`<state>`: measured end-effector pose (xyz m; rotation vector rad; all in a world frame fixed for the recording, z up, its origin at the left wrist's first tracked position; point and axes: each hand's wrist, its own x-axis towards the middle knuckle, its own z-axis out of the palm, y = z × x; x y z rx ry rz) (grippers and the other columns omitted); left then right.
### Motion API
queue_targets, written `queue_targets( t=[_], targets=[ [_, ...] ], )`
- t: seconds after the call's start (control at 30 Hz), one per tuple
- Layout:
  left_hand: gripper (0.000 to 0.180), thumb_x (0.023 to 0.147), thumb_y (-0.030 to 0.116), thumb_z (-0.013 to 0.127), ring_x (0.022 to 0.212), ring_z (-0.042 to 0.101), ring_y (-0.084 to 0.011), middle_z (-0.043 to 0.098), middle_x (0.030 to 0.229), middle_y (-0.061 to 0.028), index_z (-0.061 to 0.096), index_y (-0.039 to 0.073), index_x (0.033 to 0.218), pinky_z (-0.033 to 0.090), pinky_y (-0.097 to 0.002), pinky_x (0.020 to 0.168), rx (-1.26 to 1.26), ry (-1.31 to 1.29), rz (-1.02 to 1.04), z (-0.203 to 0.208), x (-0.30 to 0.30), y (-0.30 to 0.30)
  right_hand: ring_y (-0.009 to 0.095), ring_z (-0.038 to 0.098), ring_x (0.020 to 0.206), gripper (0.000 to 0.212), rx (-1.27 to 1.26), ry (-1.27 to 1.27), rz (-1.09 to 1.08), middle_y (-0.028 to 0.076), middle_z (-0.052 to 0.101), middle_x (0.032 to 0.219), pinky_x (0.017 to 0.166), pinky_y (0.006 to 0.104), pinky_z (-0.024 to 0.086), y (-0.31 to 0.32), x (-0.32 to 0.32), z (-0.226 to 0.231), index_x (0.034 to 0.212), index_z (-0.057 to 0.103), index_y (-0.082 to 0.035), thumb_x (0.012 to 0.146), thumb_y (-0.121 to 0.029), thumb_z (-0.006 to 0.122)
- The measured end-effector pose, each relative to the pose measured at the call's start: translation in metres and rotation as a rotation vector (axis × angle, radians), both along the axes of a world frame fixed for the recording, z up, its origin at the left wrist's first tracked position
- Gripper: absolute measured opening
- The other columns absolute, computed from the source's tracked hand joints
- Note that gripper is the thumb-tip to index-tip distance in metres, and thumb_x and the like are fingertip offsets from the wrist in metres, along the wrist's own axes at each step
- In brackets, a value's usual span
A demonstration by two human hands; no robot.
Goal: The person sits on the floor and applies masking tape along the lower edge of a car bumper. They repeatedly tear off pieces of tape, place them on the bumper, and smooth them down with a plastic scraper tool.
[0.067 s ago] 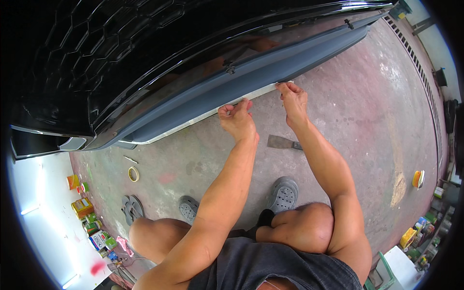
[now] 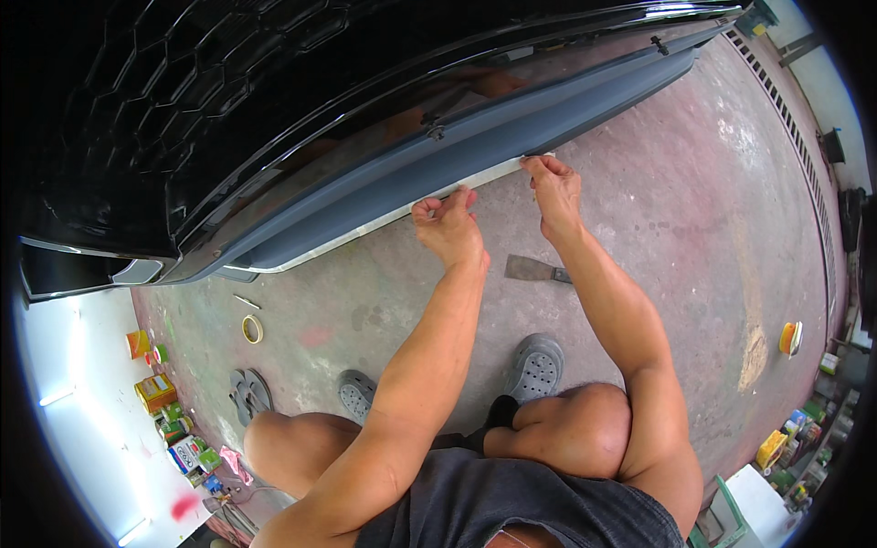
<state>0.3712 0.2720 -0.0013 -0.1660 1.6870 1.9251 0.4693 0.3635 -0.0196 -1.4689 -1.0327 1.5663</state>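
A long white strip of what looks like masking tape (image 2: 498, 171) runs along the lower edge of the grey lip (image 2: 411, 178) under a black car's front end (image 2: 100, 173). Thumb and fingers of my right hand (image 2: 555, 190) pinch together at the strip's right part. To its left, the curled fingers of my left hand (image 2: 449, 228) close on the same edge, with the thumb up against it. Both hands are at the lip's near side, a short span of tape showing between them. The fingertips partly hide the tape they grip.
A putty knife (image 2: 528, 268) lies on the concrete floor by my right forearm. At the left are a tape roll (image 2: 246, 329), a small pen-like tool (image 2: 246, 300) and flip-flops (image 2: 251, 395). Cans (image 2: 156, 391) line the left wall. A floor drain grate (image 2: 790, 119) runs along the right.
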Motion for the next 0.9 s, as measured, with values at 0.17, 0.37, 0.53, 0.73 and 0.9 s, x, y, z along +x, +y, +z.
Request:
queue_targets(
  t=[0.17,0.37,0.53,0.73,0.9],
  targets=[
    [0.042,0.089,-0.001,0.075,0.088,0.074,-0.0216,0.076,0.097,-0.0162,0.037,0.014,0.103,0.046,-0.0337,0.07,0.007,-0.008,0.02,-0.002,-0.002,0.006,0.009,0.048,0.067,0.016,0.016,0.027,-0.012,-0.002,0.057,0.073,0.06,0.0272,0.036,0.006,-0.004,0.007,0.091,0.078,-0.004,0.083,-0.018,0.079],
    [0.043,0.089,0.0,0.075,0.088,0.074,-0.0215,0.076,0.098,-0.0161,0.037,0.014,0.104,0.047,-0.0331,0.07,0.01,-0.017,0.022,-0.001,-0.001,0.005,0.008,0.048,0.068,0.011,0.022,0.08,-0.042,-0.002,0.059,0.074,0.06,0.0267,0.035,0.007,-0.005,0.001,0.089,0.077,-0.006,0.083,-0.015,0.08],
    [0.043,0.088,0.0,0.075,0.087,0.074,-0.0213,0.076,0.097,-0.0159,0.038,0.014,0.103,0.047,-0.0325,0.07,0.008,-0.031,0.013,0.001,0.0,0.006,0.008,0.047,0.069,0.011,0.015,0.091,-0.057,-0.002,0.059,0.074,0.061,0.0265,0.035,0.01,-0.005,-0.003,0.087,0.076,-0.006,0.083,-0.015,0.08],
    [0.041,0.088,0.001,0.075,0.085,0.074,-0.0203,0.075,0.094,-0.015,0.039,0.013,0.102,0.048,-0.0327,0.07,-0.002,-0.028,0.021,0.004,-0.003,0.006,0.008,0.049,0.072,0.013,0.017,0.035,-0.071,-0.002,0.061,0.077,0.064,0.0273,0.038,0.006,-0.009,0.003,0.088,0.075,-0.004,0.085,-0.016,0.079],
    [0.038,0.089,0.0,0.074,0.085,0.074,-0.0202,0.074,0.094,-0.0135,0.04,0.013,0.102,0.048,-0.033,0.07,-0.006,-0.046,0.02,0.005,-0.001,0.008,0.011,0.053,0.077,0.018,0.044,-0.03,-0.111,0.0,0.064,0.081,0.07,0.0296,0.042,0.005,-0.012,0.01,0.089,0.074,-0.001,0.085,-0.018,0.079]
  ],
)
